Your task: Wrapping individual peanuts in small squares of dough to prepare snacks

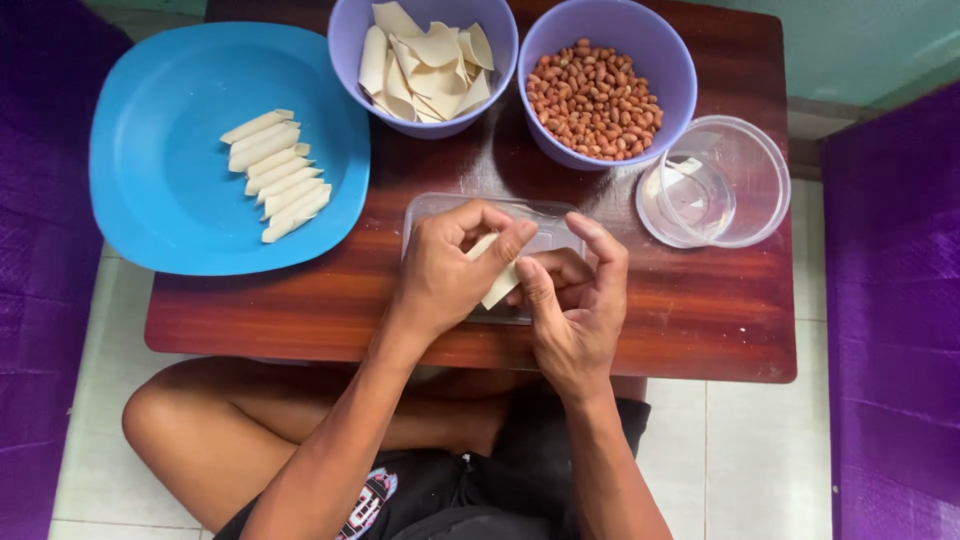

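Both my hands meet over a clear plastic tray [432,206] near the front of a small wooden table [700,310]. My left hand [450,265] and my right hand [572,300] pinch a pale dough wrapper [500,285] between their fingertips; it looks partly rolled. A blue plate [160,150] at the left carries a row of several rolled wrappers [277,175]. Behind my hands stand two lilac bowls: one [350,40] with flat wrapper pieces [425,60], the other [680,70] full of peanuts [598,100].
A clear round container [765,175] with a little water stands at the table's right, next to the peanut bowl. Purple fabric [900,300] flanks both sides. My bare knee [180,420] lies under the table's front edge on a tiled floor.
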